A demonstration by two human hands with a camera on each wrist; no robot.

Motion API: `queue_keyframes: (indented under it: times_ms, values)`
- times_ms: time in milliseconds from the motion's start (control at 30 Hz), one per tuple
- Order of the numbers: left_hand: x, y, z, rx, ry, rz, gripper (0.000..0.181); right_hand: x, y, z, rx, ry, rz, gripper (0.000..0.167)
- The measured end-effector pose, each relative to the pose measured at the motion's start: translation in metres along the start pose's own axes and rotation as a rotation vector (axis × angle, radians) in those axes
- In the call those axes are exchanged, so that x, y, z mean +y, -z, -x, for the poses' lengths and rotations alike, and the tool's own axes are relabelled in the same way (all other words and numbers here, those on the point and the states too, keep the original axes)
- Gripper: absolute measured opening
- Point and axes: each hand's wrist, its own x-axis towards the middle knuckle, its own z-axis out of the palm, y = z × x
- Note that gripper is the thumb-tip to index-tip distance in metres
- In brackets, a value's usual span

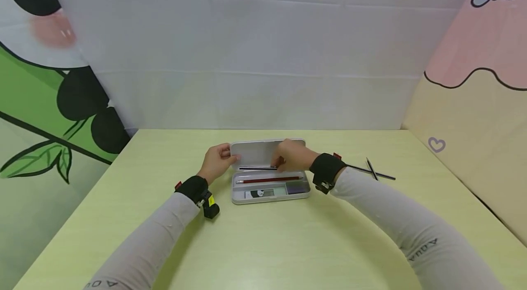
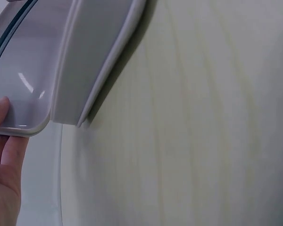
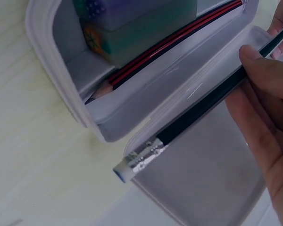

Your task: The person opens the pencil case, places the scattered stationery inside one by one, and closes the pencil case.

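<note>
An open pencil case (image 1: 235, 194) lies on the table, its lid (image 1: 249, 149) raised at the back. My left hand (image 1: 216, 162) pinches the lid's left end, thumb inside and fingers behind, as the left wrist view also shows. My right hand (image 3: 269, 99) pinches a dark pencil (image 3: 203, 106) with a white eraser end and silver ferrule, held over the case near the lid. Inside the case lie a red-and-black pencil (image 3: 174, 41), a green block (image 3: 132, 44) and a purple block (image 3: 132, 12).
Two dark pencils, one of them (image 1: 384, 175) partly behind the right wrist, lie crossed on the table (image 1: 255, 244) to the right of the case. A pale curtain (image 1: 247, 52) hangs behind the table, with printed panels on both sides.
</note>
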Motion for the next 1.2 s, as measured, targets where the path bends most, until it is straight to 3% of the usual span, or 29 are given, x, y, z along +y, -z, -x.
queue_keyframes:
  times_ms: [367, 733, 1200]
  values:
    - [-0.004, 0.0, -0.003, -0.007, 0.003, 0.022, 0.032, -0.006, -0.015, -0.011, -0.025, 0.049, 0.019, 0.014]
    - [-0.006, 0.004, -0.001, -0.018, -0.017, 0.014, 0.031, -0.013, -0.027, -0.012, -0.053, -0.007, 0.0, 0.015]
    - [-0.005, 0.003, 0.0, -0.016, -0.026, -0.002, 0.031, -0.008, -0.037, -0.012, -0.027, -0.002, -0.001, 0.015]
